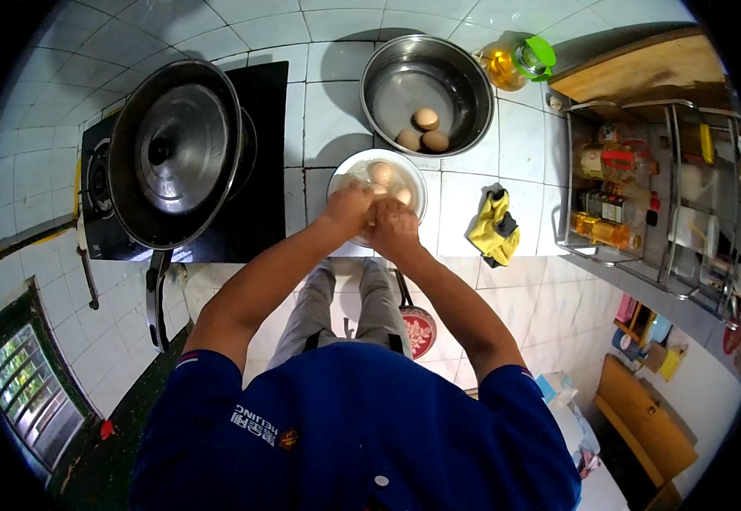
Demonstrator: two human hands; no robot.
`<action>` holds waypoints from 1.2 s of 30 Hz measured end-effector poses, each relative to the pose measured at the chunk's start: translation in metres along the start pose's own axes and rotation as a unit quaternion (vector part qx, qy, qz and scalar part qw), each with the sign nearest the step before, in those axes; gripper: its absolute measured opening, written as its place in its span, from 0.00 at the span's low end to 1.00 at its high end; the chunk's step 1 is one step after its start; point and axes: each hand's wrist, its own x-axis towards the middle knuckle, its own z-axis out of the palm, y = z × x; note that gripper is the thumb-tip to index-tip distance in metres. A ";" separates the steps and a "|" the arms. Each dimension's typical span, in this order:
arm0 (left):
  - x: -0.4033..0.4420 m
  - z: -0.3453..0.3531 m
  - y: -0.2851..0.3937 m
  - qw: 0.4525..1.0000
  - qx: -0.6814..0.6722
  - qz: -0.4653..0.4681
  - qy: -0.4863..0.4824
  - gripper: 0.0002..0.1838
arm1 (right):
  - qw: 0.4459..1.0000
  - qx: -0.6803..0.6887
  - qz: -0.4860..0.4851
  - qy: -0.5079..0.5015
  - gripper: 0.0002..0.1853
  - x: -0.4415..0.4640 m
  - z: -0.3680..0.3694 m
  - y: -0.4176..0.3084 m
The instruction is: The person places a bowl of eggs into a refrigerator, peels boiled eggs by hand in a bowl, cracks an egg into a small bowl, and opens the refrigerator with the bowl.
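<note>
A white bowl (422, 189) stands near the counter's front edge with brown eggs (380, 174) in it, seemingly in water. My left hand (351, 207) is over the bowl's left side, its fingers curled inward. Close beside it, my right hand (395, 226) is bent over the front of the bowl, fingers closed. The two hands meet at the fingertips, and whatever is between them is hidden. Behind the bowl sits a large steel basin (404, 89) holding 3 more brown eggs (426, 118).
To the left, a wok with a lid (173, 152) rests on the black gas stove (268, 170), its handle (157, 307) jutting past the front edge. A yellow and black cloth (496, 228) lies on the right. Farther back are an oil jug (511, 66) and a metal rack (670, 196) with bottles.
</note>
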 end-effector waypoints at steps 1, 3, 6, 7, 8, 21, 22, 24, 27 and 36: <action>-0.001 -0.002 0.000 1.000 0.000 0.000 0.001 0.21 | 1.000 -0.001 -0.001 0.000 0.21 0.000 -0.001 0.001; -0.005 -0.006 -0.002 0.999 0.022 0.043 0.017 0.20 | 0.998 -0.053 -0.017 0.004 0.21 -0.001 -0.001 0.004; -0.010 -0.008 -0.007 0.996 0.003 0.073 0.053 0.21 | 0.998 -0.052 -0.039 0.004 0.22 -0.003 -0.002 0.011; -0.011 -0.008 -0.008 0.996 0.003 0.071 0.051 0.21 | 0.998 -0.050 -0.040 0.003 0.22 -0.005 -0.003 0.011; -0.012 -0.008 -0.009 0.997 -0.002 0.066 0.049 0.23 | 0.997 -0.059 -0.047 0.010 0.22 -0.006 -0.005 0.010; -0.038 -0.032 0.017 0.943 -0.292 0.004 0.162 0.33 | 0.999 0.020 -0.011 0.041 0.20 -0.008 -0.011 0.017; -0.041 -0.035 0.020 0.943 -0.291 0.004 0.161 0.33 | 0.999 0.020 -0.010 0.041 0.20 -0.009 -0.011 0.018; -0.049 -0.038 0.026 0.920 -0.340 0.021 0.196 0.31 | 1.000 0.013 -0.016 0.020 0.20 -0.012 -0.010 0.019; -0.055 -0.041 0.031 0.903 -0.362 0.047 0.227 0.34 | 1.000 -0.007 -0.013 0.021 0.20 -0.013 -0.010 0.017; -0.068 -0.060 0.045 0.846 -0.447 0.105 0.270 0.30 | 0.997 -0.057 -0.026 0.039 0.24 -0.012 -0.007 0.014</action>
